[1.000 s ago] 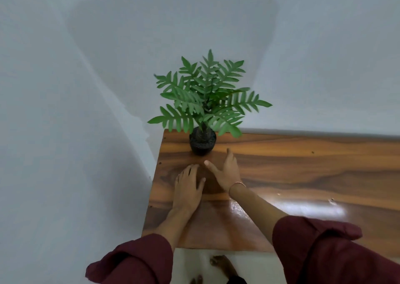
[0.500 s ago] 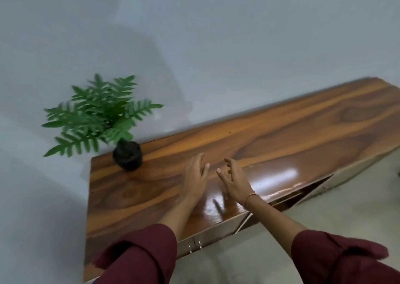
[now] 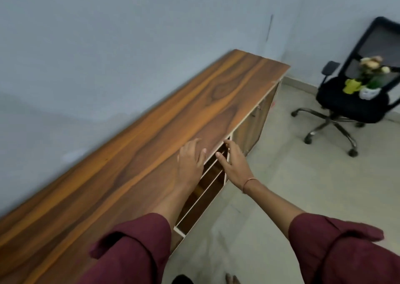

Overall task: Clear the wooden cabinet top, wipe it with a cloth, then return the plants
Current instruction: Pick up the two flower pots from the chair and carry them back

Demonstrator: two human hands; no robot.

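Observation:
The long wooden cabinet top (image 3: 138, 145) runs from lower left to upper right along the grey wall, with nothing standing on the part in view. My left hand (image 3: 190, 162) hovers over its front edge, fingers apart, holding nothing. My right hand (image 3: 232, 164) is just past the edge, above the cabinet's open shelf, also open. Far right, on a black office chair (image 3: 355, 106), stand a yellow-potted flower plant (image 3: 352, 85) and a white-potted plant (image 3: 369, 92). The fern is out of view.
The cabinet front has an open shelf compartment (image 3: 207, 188) below my hands and closed doors (image 3: 253, 123) further right. Pale tiled floor (image 3: 281, 175) lies between the cabinet and the chair. My bare feet show at the bottom edge.
The view has swung right along the cabinet; the fern has left the frame on the left and the chair with plants has come in. Both hands moved right, still holding nothing.

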